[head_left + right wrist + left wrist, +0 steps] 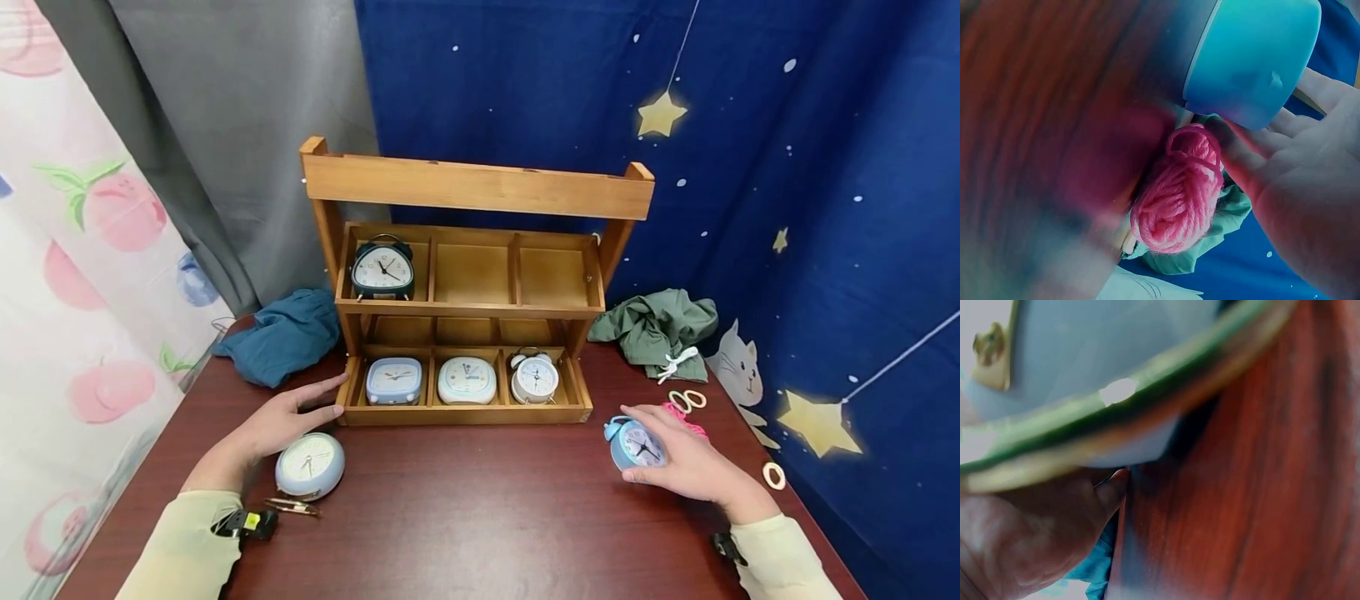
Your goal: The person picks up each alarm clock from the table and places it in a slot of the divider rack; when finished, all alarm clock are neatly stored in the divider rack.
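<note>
In the head view my right hand (678,454) holds a small blue alarm clock (637,443) at the right of the table, thumb at its lower edge and fingers over its top. The right wrist view shows the clock's blue body (1254,56) against the fingers. My left hand (277,422) reaches to the lower left corner of a wooden shelf (465,414), its extended fingertips right at the side. Beneath that hand a round light-blue clock (310,467) stands on the table. The shelf's lower row bears a blue clock (393,381), a pale clock (467,381) and a white twin-bell clock (535,377).
A dark green alarm clock (383,268) sits in the upper left compartment. Teal cloth (281,337) lies left of the shelf, green cloth (660,329) right. Pink yarn (1179,194) and wooden rings (774,476) lie near the right edge. Gold-coloured metal pieces (292,506) lie at left.
</note>
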`<state>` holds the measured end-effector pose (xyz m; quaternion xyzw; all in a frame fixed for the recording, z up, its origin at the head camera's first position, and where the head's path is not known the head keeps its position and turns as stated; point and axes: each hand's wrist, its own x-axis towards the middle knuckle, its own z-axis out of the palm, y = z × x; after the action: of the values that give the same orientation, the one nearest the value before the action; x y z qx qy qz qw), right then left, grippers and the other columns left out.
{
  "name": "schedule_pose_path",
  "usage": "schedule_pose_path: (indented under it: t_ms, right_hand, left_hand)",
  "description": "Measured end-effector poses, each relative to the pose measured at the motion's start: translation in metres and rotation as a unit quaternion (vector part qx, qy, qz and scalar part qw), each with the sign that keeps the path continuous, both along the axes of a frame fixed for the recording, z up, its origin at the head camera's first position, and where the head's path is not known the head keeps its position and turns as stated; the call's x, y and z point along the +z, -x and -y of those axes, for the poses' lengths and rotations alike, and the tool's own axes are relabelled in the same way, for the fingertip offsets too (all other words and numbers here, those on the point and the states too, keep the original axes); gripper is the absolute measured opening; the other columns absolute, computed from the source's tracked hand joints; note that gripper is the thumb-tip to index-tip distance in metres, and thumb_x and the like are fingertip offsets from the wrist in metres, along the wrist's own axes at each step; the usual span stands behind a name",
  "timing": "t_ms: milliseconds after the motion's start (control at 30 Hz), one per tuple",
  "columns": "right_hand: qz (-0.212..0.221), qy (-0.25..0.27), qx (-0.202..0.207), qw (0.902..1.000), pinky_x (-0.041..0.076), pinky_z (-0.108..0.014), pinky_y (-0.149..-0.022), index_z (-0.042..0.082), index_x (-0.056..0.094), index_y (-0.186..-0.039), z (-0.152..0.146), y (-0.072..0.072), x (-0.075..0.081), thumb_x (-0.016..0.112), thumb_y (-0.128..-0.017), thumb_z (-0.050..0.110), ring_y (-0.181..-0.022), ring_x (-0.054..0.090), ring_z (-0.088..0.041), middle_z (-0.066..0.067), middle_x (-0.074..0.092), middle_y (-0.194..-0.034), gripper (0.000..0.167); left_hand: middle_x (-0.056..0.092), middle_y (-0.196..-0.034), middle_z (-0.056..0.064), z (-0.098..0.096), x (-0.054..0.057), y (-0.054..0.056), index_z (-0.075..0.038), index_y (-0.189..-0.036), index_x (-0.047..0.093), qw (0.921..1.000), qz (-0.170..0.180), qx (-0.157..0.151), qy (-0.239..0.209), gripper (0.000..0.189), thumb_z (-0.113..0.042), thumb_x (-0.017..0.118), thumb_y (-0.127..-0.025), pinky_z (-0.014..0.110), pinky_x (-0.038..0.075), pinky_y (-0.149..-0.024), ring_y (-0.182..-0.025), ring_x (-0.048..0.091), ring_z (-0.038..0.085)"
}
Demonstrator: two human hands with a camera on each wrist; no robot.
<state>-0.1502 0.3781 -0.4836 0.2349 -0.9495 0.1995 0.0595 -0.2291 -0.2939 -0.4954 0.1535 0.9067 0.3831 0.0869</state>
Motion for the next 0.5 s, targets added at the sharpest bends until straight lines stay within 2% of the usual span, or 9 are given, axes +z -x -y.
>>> schedule_pose_path:
  t_ms: [233, 367, 500]
  right_hand:
    - [0.061, -0.006, 0.014, 0.9980, 0.056, -0.055, -0.102, 0.008, 0.056, -0.161, -0.0014, -0.0008, 0.0014, 0.098, -0.078, 0.062, -0.131, 0.058, -0.030, -0.010, 0.061, -0.150, 0.108]
    - [0.077, -0.005, 0.012, 0.9969, 0.055, -0.053, -0.102, 0.008, 0.055, -0.162, -0.0020, -0.0008, 0.0035, 0.104, -0.075, 0.046, -0.131, 0.057, -0.029, -0.009, 0.061, -0.150, 0.107]
    - [0.067, -0.008, 0.016, 0.9976, 0.055, -0.052, -0.104, 0.008, 0.058, -0.160, -0.0016, 0.0001, 0.0027, 0.105, -0.073, 0.027, -0.130, 0.059, -0.027, -0.006, 0.064, -0.148, 0.101]
  left_hand:
    - [0.046, -0.172, 0.017, -0.0010, 0.0011, -0.0008, -0.024, -0.172, 0.048, 1.0000, 0.006, 0.001, -0.007, 0.073, -0.053, 0.071, -0.109, 0.075, 0.036, -0.121, -0.160, 0.038, 0.048]
    - [0.047, -0.172, 0.017, -0.0011, 0.0008, -0.0007, -0.024, -0.172, 0.047, 0.9999, 0.006, -0.001, -0.009, 0.073, -0.053, 0.071, -0.109, 0.074, 0.037, -0.121, -0.159, 0.040, 0.047]
    - [0.047, -0.172, 0.017, -0.0007, 0.0009, -0.0007, -0.024, -0.172, 0.048, 0.9999, 0.005, -0.001, -0.010, 0.073, -0.053, 0.071, -0.109, 0.074, 0.036, -0.122, -0.160, 0.039, 0.048]
